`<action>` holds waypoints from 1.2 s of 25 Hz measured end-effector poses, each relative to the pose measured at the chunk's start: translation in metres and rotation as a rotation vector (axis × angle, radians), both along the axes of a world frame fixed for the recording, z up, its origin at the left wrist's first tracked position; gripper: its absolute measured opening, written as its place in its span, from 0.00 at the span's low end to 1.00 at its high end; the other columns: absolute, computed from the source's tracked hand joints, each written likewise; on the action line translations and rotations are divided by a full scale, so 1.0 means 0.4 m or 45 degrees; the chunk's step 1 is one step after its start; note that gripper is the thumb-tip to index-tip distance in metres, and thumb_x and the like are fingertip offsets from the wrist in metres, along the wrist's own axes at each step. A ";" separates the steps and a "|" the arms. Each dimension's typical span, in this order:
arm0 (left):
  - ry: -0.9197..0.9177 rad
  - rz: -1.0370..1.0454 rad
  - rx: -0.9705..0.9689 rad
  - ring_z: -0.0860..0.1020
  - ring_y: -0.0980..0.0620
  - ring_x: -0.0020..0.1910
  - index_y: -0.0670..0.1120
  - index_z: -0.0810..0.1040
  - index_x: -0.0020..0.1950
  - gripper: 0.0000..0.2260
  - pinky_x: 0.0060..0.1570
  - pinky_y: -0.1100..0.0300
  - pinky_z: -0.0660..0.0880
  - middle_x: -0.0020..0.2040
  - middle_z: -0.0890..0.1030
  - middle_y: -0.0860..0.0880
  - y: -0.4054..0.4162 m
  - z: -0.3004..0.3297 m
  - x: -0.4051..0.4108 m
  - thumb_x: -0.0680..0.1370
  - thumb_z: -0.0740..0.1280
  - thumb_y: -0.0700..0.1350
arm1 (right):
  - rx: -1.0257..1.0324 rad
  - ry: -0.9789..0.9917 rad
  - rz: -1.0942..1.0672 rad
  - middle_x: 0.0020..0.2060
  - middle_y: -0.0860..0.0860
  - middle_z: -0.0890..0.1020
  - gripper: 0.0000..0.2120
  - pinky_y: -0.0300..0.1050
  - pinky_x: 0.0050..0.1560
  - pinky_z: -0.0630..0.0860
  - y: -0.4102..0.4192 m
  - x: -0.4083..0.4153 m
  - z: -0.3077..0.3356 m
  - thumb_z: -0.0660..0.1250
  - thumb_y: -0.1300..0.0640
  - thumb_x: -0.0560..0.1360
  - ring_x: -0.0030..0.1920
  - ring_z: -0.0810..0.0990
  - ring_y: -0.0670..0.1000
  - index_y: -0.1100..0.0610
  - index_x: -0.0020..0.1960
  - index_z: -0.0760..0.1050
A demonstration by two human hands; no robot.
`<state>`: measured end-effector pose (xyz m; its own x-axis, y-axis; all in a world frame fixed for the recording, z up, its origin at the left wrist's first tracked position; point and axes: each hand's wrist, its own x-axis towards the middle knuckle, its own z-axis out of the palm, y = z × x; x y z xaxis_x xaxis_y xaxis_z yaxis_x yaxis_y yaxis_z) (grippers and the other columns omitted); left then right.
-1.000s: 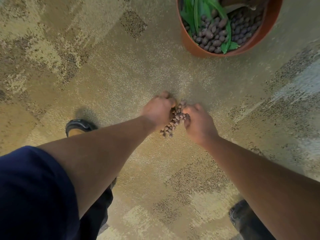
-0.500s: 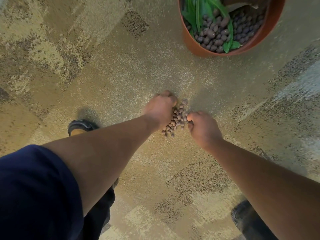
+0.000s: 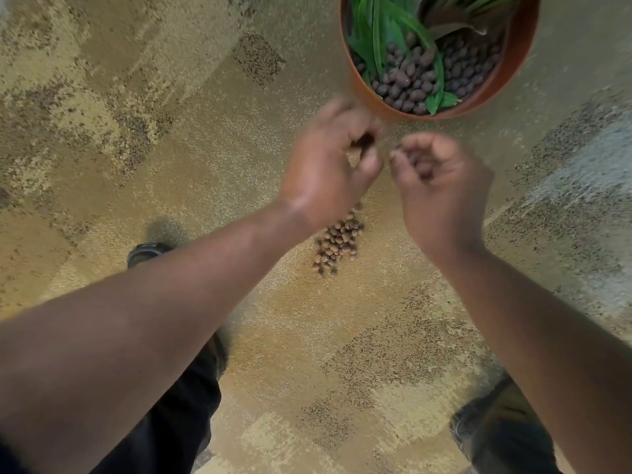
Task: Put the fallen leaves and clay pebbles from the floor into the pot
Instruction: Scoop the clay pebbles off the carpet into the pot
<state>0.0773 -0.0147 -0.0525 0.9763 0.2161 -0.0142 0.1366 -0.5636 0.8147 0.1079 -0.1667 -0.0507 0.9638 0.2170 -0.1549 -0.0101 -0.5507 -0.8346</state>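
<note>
On the carpet [image 3: 171,165], a pebble pile [image 3: 337,239] is stretched toward the pot [image 3: 359,94]; above it, pebbles are cupped in the curled left hand [image 3: 325,169] and right hand [image 3: 441,189].

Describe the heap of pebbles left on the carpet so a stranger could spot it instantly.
Start at the terracotta pot at the top of the view and look down the beige carpet toward the person. Below and between the left hand and right hand lies the heap of clay pebbles. Unlike the darker pebbles in the pot, these are light brown and loose on the floor.
</note>
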 end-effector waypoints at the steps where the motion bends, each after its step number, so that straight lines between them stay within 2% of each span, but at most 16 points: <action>1: -0.074 0.012 0.038 0.79 0.53 0.46 0.41 0.82 0.48 0.04 0.46 0.67 0.79 0.49 0.78 0.50 0.009 0.014 0.038 0.75 0.69 0.36 | 0.014 -0.062 -0.027 0.36 0.40 0.82 0.07 0.34 0.29 0.79 0.007 0.035 0.018 0.71 0.58 0.77 0.33 0.83 0.42 0.48 0.53 0.80; 3: -0.121 0.006 0.119 0.79 0.51 0.47 0.40 0.83 0.49 0.06 0.45 0.58 0.81 0.50 0.80 0.46 0.026 0.029 0.110 0.74 0.68 0.38 | -0.029 -0.142 -0.013 0.36 0.42 0.82 0.05 0.33 0.31 0.78 0.016 0.099 0.030 0.71 0.57 0.77 0.33 0.82 0.41 0.51 0.53 0.82; 5: -0.046 -0.088 0.220 0.79 0.49 0.49 0.40 0.82 0.52 0.09 0.45 0.52 0.80 0.53 0.80 0.43 0.046 0.029 0.154 0.75 0.67 0.40 | -0.131 -0.175 0.055 0.39 0.48 0.84 0.06 0.37 0.33 0.79 0.025 0.145 0.013 0.71 0.56 0.78 0.34 0.82 0.45 0.56 0.53 0.83; 7: 0.023 -0.158 0.337 0.79 0.48 0.53 0.42 0.81 0.59 0.12 0.48 0.51 0.80 0.57 0.79 0.43 0.055 0.020 0.161 0.78 0.67 0.44 | -0.202 -0.151 0.101 0.45 0.53 0.85 0.10 0.42 0.37 0.81 0.031 0.172 -0.009 0.70 0.53 0.79 0.38 0.83 0.48 0.57 0.56 0.83; 10: 0.035 -0.128 0.346 0.78 0.47 0.58 0.42 0.78 0.66 0.17 0.55 0.52 0.79 0.64 0.77 0.43 0.052 0.005 0.141 0.80 0.68 0.47 | -0.198 -0.133 0.105 0.49 0.54 0.85 0.14 0.41 0.40 0.83 0.023 0.188 -0.026 0.71 0.52 0.79 0.41 0.84 0.47 0.58 0.61 0.81; 12: 0.060 -0.088 0.309 0.79 0.47 0.59 0.41 0.77 0.67 0.17 0.56 0.51 0.79 0.65 0.76 0.43 0.049 -0.005 0.136 0.80 0.69 0.47 | -0.221 -0.126 0.115 0.49 0.54 0.85 0.14 0.49 0.42 0.84 0.011 0.181 -0.037 0.72 0.51 0.78 0.41 0.84 0.50 0.58 0.60 0.81; 14: 0.032 -0.040 0.248 0.79 0.47 0.58 0.40 0.78 0.65 0.16 0.55 0.50 0.79 0.63 0.77 0.43 0.046 -0.015 0.135 0.80 0.70 0.45 | -0.230 -0.129 0.117 0.48 0.55 0.85 0.13 0.53 0.41 0.82 0.006 0.168 -0.049 0.72 0.52 0.78 0.39 0.84 0.53 0.60 0.57 0.81; 16: -0.021 -0.018 0.215 0.79 0.46 0.56 0.38 0.79 0.62 0.14 0.53 0.51 0.79 0.61 0.78 0.42 0.041 -0.019 0.136 0.79 0.71 0.43 | -0.209 -0.158 0.109 0.48 0.55 0.84 0.11 0.51 0.40 0.82 0.007 0.163 -0.054 0.72 0.54 0.78 0.38 0.83 0.52 0.61 0.55 0.81; 19: -0.102 -0.012 0.199 0.78 0.46 0.55 0.37 0.79 0.57 0.10 0.51 0.53 0.79 0.58 0.77 0.40 0.034 -0.022 0.130 0.77 0.71 0.39 | -0.142 -0.233 0.086 0.53 0.54 0.79 0.08 0.42 0.40 0.82 0.013 0.151 -0.047 0.72 0.58 0.78 0.39 0.82 0.49 0.63 0.52 0.81; 21: -0.215 0.016 0.234 0.75 0.45 0.55 0.36 0.78 0.53 0.08 0.52 0.54 0.77 0.56 0.76 0.38 0.022 -0.031 0.109 0.74 0.71 0.36 | -0.115 -0.349 0.107 0.57 0.51 0.72 0.05 0.37 0.45 0.81 0.016 0.125 -0.033 0.70 0.62 0.77 0.47 0.81 0.50 0.63 0.51 0.79; 23: -0.242 0.048 0.314 0.72 0.44 0.56 0.37 0.77 0.52 0.09 0.55 0.57 0.72 0.55 0.75 0.39 0.007 -0.050 0.057 0.73 0.71 0.36 | -0.220 -0.511 0.190 0.56 0.52 0.72 0.04 0.30 0.51 0.75 0.016 0.079 -0.031 0.70 0.64 0.75 0.54 0.78 0.52 0.62 0.50 0.79; 24: -0.187 0.033 0.325 0.71 0.45 0.56 0.38 0.76 0.53 0.09 0.56 0.58 0.71 0.55 0.74 0.40 0.002 -0.067 0.017 0.74 0.70 0.36 | -0.287 -0.531 0.268 0.55 0.54 0.75 0.04 0.30 0.50 0.74 0.013 0.049 -0.037 0.70 0.65 0.75 0.54 0.76 0.52 0.61 0.50 0.79; 25: -0.065 -0.019 0.317 0.71 0.47 0.56 0.39 0.76 0.55 0.09 0.57 0.56 0.72 0.55 0.74 0.42 0.001 -0.088 -0.029 0.75 0.69 0.36 | -0.353 -0.445 0.378 0.54 0.55 0.76 0.05 0.34 0.46 0.75 0.009 0.018 -0.047 0.70 0.65 0.75 0.52 0.76 0.51 0.59 0.50 0.79; 27: 0.373 -0.201 0.311 0.72 0.50 0.59 0.43 0.74 0.63 0.15 0.63 0.54 0.75 0.59 0.73 0.47 0.008 -0.129 -0.131 0.77 0.70 0.40 | -0.502 -0.051 0.619 0.58 0.53 0.76 0.12 0.40 0.39 0.80 0.000 -0.038 -0.072 0.69 0.66 0.76 0.48 0.76 0.48 0.56 0.58 0.79; 29: 0.816 -0.365 0.346 0.72 0.49 0.63 0.48 0.71 0.70 0.25 0.67 0.51 0.75 0.64 0.71 0.51 0.012 -0.160 -0.220 0.75 0.74 0.46 | -0.670 0.310 0.778 0.69 0.54 0.70 0.26 0.43 0.44 0.85 -0.012 -0.080 -0.107 0.71 0.66 0.75 0.51 0.80 0.50 0.53 0.71 0.72; 30: 0.958 -0.402 0.345 0.72 0.48 0.64 0.50 0.69 0.71 0.29 0.68 0.48 0.75 0.66 0.70 0.50 0.008 -0.169 -0.251 0.73 0.77 0.48 | -0.711 0.416 0.818 0.73 0.55 0.65 0.31 0.48 0.51 0.85 -0.015 -0.096 -0.122 0.72 0.65 0.74 0.57 0.80 0.53 0.53 0.75 0.68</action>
